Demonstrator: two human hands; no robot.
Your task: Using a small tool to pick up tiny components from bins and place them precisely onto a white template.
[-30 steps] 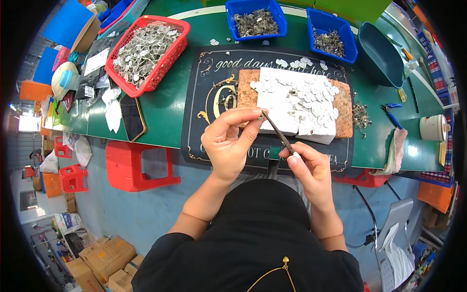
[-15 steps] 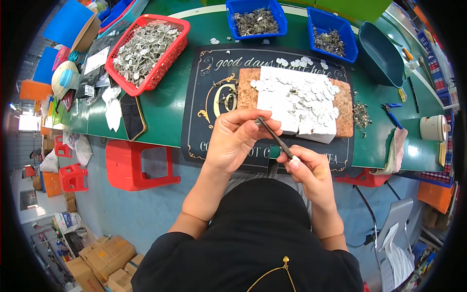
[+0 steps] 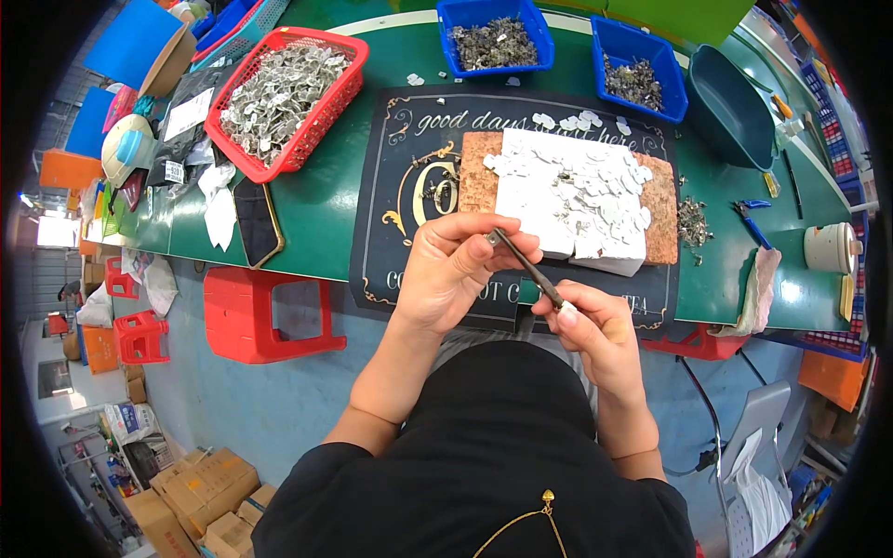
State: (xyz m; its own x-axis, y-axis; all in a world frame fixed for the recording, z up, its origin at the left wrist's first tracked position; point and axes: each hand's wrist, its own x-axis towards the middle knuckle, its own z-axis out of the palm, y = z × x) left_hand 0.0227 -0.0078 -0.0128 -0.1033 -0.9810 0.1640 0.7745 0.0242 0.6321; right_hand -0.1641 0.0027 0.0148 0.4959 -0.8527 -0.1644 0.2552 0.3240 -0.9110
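Observation:
A slim dark metal tool [image 3: 528, 267], shaped like tweezers, slants between my two hands above the mat's near edge. My left hand [image 3: 446, 265] is closed, thumb and fingers pinching around its upper end, where a small metallic bit shows at the fingertips. At the lower end my right hand [image 3: 600, 330] is closed on the tool; a small white spot beside its thumb is too small to name. Just beyond the hands stands a white block [image 3: 530, 186], covered with many small flat white pieces [image 3: 595, 200] and a few metal bits, on a reddish-brown brick-like slab [image 3: 479, 177].
A red basket [image 3: 321, 121] of small metal parts stands left, near a phone [image 3: 258, 223]. Two blue trays [image 3: 544, 63] of metal bits and a dark green tub [image 3: 730, 112] line the back. Blue-handled pliers [image 3: 752, 223] and a white cup [image 3: 828, 249] lie right; a red stool [image 3: 242, 316] is below.
Both hands keep the same hold on the dark tool, with hardly any motion. The whole view has shifted slightly.

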